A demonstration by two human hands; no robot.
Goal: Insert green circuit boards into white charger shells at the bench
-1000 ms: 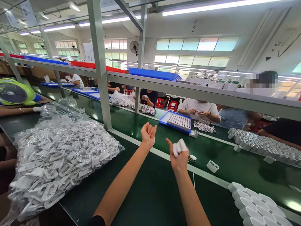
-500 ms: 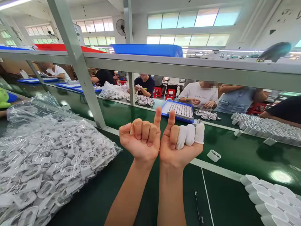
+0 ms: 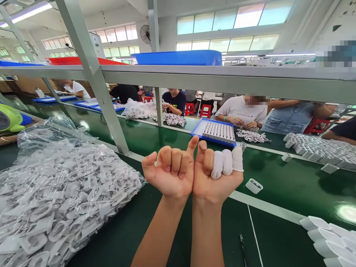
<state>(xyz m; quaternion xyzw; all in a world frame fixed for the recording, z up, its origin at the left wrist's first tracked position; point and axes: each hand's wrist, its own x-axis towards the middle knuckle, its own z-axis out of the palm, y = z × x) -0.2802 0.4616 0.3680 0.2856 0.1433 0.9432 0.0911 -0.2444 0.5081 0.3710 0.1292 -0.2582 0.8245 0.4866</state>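
Note:
My left hand [image 3: 169,172] and my right hand [image 3: 218,174] are raised palm-up side by side above the green belt [image 3: 292,185], their inner edges touching. Each is curled into a loose fist with only the little finger pointing up. Nothing lies in either palm. White finger cots cover three fingers of my right hand. A big clear bag of white plastic parts [image 3: 61,189] lies to the left of my left arm. A single small white housing [image 3: 254,185] rests on the belt just right of my right hand.
Rows of white housings [image 3: 328,235] lie at the lower right, more [image 3: 319,148] farther back. A grey shelf beam [image 3: 222,79] and slanted post [image 3: 91,78] cross ahead, a blue bin [image 3: 180,57] on top. Across the belt, seated people work beside a blue tray [image 3: 218,132]. A green fan [image 3: 9,118] stands far left.
A second ago my hands were apart and farther out over the belt. They came together, turned palm-up and moved closer to me; since half a second ago they sank slightly.

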